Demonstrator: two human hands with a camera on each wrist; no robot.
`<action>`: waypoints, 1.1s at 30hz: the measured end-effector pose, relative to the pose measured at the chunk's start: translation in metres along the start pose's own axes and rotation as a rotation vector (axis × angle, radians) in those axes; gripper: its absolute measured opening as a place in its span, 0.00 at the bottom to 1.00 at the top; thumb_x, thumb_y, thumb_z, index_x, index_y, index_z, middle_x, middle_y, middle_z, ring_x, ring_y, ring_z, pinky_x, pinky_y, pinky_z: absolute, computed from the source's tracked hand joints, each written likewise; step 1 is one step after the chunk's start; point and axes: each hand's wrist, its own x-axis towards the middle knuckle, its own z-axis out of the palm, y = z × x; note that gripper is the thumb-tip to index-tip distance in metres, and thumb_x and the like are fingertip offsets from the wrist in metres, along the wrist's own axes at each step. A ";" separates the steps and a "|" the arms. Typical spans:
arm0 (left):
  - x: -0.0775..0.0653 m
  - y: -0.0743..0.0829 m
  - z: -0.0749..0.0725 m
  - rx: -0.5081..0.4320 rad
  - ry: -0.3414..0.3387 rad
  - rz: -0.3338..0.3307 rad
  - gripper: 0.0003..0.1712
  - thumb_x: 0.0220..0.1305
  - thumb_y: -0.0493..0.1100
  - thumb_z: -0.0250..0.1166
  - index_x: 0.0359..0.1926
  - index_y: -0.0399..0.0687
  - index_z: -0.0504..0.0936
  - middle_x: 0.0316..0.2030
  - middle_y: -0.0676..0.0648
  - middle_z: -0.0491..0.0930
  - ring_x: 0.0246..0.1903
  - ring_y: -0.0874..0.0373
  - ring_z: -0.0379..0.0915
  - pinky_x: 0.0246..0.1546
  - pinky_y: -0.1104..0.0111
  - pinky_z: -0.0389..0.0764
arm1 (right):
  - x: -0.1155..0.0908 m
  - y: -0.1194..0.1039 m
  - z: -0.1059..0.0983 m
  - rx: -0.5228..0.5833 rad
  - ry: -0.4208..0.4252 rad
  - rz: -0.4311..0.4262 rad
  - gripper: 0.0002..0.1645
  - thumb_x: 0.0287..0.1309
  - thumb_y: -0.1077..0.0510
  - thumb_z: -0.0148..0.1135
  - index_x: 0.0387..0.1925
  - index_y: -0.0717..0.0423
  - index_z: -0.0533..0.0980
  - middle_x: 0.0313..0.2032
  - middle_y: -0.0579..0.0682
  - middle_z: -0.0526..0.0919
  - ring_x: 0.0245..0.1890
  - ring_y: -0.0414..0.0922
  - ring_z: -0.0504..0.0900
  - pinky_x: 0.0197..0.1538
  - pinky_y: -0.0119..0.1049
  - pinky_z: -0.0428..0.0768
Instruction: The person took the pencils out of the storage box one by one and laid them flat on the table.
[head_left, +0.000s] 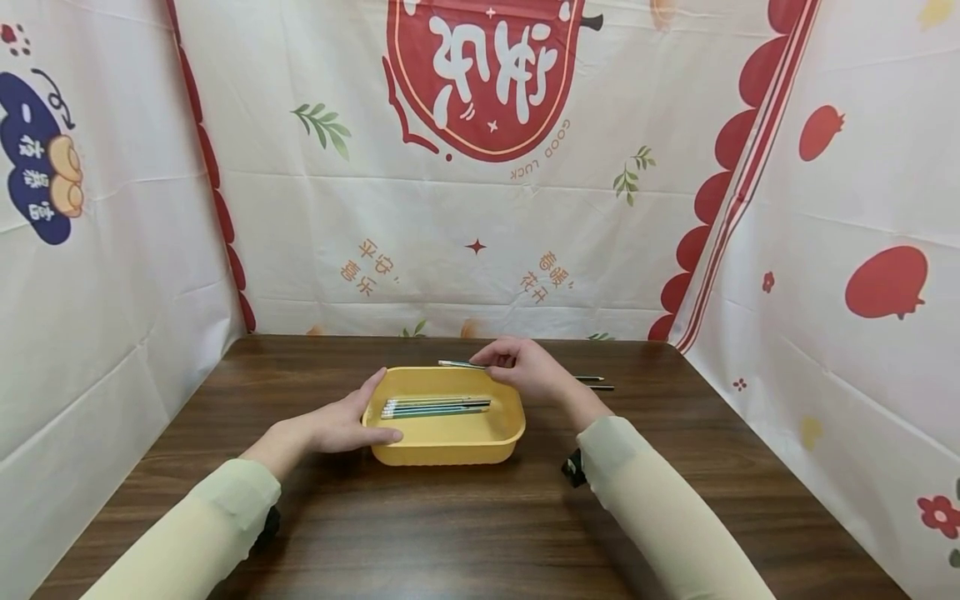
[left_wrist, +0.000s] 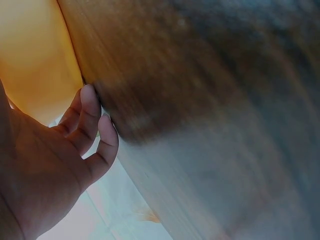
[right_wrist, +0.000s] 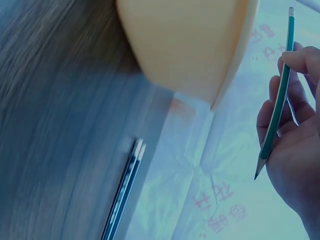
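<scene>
A yellow plastic box (head_left: 442,454) sits on the table with several pencils (head_left: 435,408) lying side by side in it, their white eraser ends to the left. My left hand (head_left: 337,425) grips the box's left end, thumb over the rim at the front corner and fingers along the outer side; the left wrist view shows those fingers (left_wrist: 90,112) against the yellow wall. Above the box's back rim, my right hand (head_left: 525,367) pinches a green pencil (right_wrist: 280,100) between thumb and fingers. Its eraser end points left in the head view, and its sharpened tip is near the palm.
Two dark pencils (head_left: 600,387) lie on the table behind and right of the box, partly hidden by my right forearm. The brown wooden table (head_left: 360,533) is bordered by printed white cloth (head_left: 450,208) at the back and both sides.
</scene>
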 end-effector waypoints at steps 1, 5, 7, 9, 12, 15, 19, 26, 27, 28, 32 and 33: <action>0.000 0.000 0.000 -0.003 -0.002 -0.002 0.75 0.67 0.76 0.69 0.90 0.53 0.30 0.87 0.30 0.45 0.85 0.31 0.50 0.80 0.34 0.60 | -0.001 0.002 -0.002 -0.004 0.004 0.005 0.15 0.75 0.60 0.66 0.55 0.43 0.90 0.47 0.46 0.87 0.43 0.45 0.80 0.48 0.41 0.82; 0.000 0.000 0.000 -0.013 -0.006 -0.008 0.75 0.67 0.76 0.70 0.90 0.54 0.29 0.88 0.30 0.45 0.85 0.31 0.50 0.80 0.34 0.59 | -0.008 0.012 -0.008 -0.011 0.018 0.035 0.15 0.74 0.61 0.67 0.55 0.42 0.90 0.47 0.45 0.87 0.42 0.46 0.80 0.48 0.42 0.82; 0.000 0.000 0.000 -0.012 -0.009 -0.010 0.75 0.67 0.76 0.69 0.90 0.54 0.29 0.88 0.30 0.44 0.85 0.31 0.49 0.80 0.34 0.59 | -0.012 0.017 -0.012 -0.008 0.024 0.053 0.15 0.74 0.60 0.67 0.54 0.41 0.90 0.47 0.46 0.87 0.41 0.46 0.81 0.47 0.42 0.84; 0.000 -0.001 0.000 -0.013 -0.012 -0.010 0.75 0.67 0.76 0.69 0.90 0.54 0.29 0.88 0.30 0.44 0.85 0.31 0.49 0.80 0.34 0.59 | -0.016 0.024 -0.016 0.005 0.026 0.063 0.15 0.74 0.60 0.67 0.55 0.43 0.90 0.47 0.50 0.88 0.40 0.46 0.82 0.46 0.42 0.86; 0.000 0.000 -0.001 -0.015 -0.013 -0.008 0.75 0.67 0.76 0.69 0.90 0.55 0.29 0.88 0.31 0.43 0.85 0.31 0.49 0.80 0.34 0.59 | -0.022 0.035 -0.023 0.006 0.040 0.070 0.14 0.73 0.61 0.68 0.55 0.46 0.90 0.47 0.54 0.88 0.38 0.46 0.82 0.43 0.39 0.87; 0.000 0.000 -0.002 -0.018 -0.015 -0.003 0.75 0.67 0.76 0.69 0.90 0.54 0.29 0.88 0.31 0.43 0.85 0.32 0.49 0.81 0.34 0.59 | -0.028 0.048 -0.029 0.000 0.064 0.074 0.14 0.73 0.64 0.68 0.55 0.51 0.90 0.47 0.57 0.89 0.36 0.44 0.82 0.40 0.35 0.84; -0.001 0.000 -0.002 -0.016 -0.013 -0.001 0.75 0.67 0.75 0.69 0.90 0.53 0.29 0.88 0.31 0.43 0.86 0.32 0.48 0.81 0.34 0.58 | -0.035 0.064 -0.036 -0.013 0.092 0.107 0.14 0.72 0.65 0.67 0.55 0.55 0.89 0.46 0.55 0.89 0.37 0.43 0.80 0.39 0.32 0.81; -0.002 0.000 -0.001 -0.017 -0.014 -0.003 0.75 0.67 0.76 0.69 0.90 0.53 0.29 0.88 0.31 0.42 0.86 0.31 0.48 0.81 0.34 0.59 | -0.048 0.085 -0.046 -0.025 0.106 0.170 0.14 0.73 0.65 0.67 0.55 0.57 0.89 0.47 0.56 0.89 0.41 0.44 0.80 0.43 0.33 0.82; -0.002 0.000 -0.001 -0.018 -0.013 -0.002 0.75 0.67 0.76 0.69 0.90 0.53 0.29 0.88 0.31 0.42 0.86 0.31 0.48 0.81 0.34 0.59 | -0.049 0.087 -0.047 -0.028 0.103 0.173 0.14 0.73 0.65 0.66 0.55 0.57 0.89 0.48 0.57 0.89 0.41 0.44 0.81 0.44 0.33 0.82; -0.002 0.000 -0.001 -0.017 -0.012 -0.001 0.74 0.67 0.75 0.69 0.90 0.53 0.29 0.88 0.31 0.42 0.85 0.31 0.48 0.81 0.34 0.59 | -0.051 0.090 -0.048 -0.027 0.103 0.182 0.14 0.73 0.65 0.66 0.55 0.57 0.89 0.48 0.57 0.89 0.42 0.44 0.81 0.45 0.34 0.82; -0.001 0.000 -0.001 -0.013 -0.007 0.004 0.74 0.68 0.75 0.69 0.90 0.53 0.29 0.88 0.32 0.42 0.86 0.32 0.48 0.81 0.34 0.59 | -0.055 0.101 -0.050 -0.040 0.089 0.217 0.14 0.74 0.65 0.65 0.55 0.56 0.89 0.51 0.59 0.90 0.45 0.45 0.80 0.49 0.36 0.81; -0.001 0.000 -0.001 -0.012 -0.006 0.005 0.74 0.68 0.75 0.69 0.90 0.53 0.29 0.88 0.32 0.42 0.86 0.32 0.48 0.81 0.34 0.59 | -0.056 0.103 -0.050 -0.044 0.083 0.222 0.14 0.74 0.65 0.65 0.55 0.56 0.89 0.51 0.59 0.90 0.46 0.46 0.80 0.50 0.37 0.81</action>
